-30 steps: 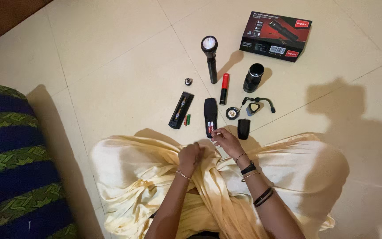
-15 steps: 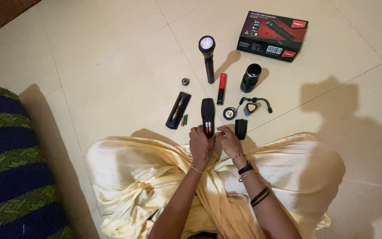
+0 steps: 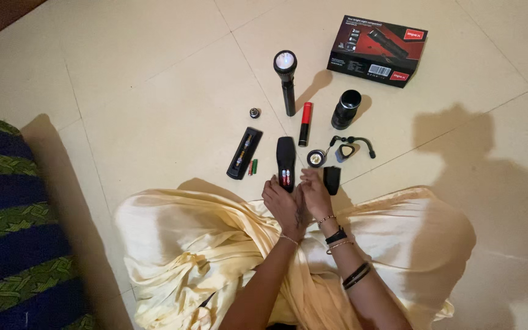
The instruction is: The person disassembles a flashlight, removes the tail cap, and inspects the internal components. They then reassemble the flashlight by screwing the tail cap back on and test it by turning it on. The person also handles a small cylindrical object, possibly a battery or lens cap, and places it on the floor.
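Now that both hands have closed in, your left hand [image 3: 281, 198] and right hand [image 3: 314, 190] grasp the black open-backed remote [image 3: 286, 162], lying on the floor [image 3: 154, 91] just near your lap.

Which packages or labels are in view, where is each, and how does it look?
Box: on the floor tiles at upper right, beyond the torches; flat rectangular carton, black and red, with a torch picture on top and a white barcode patch on its side.
No signs or screens show.
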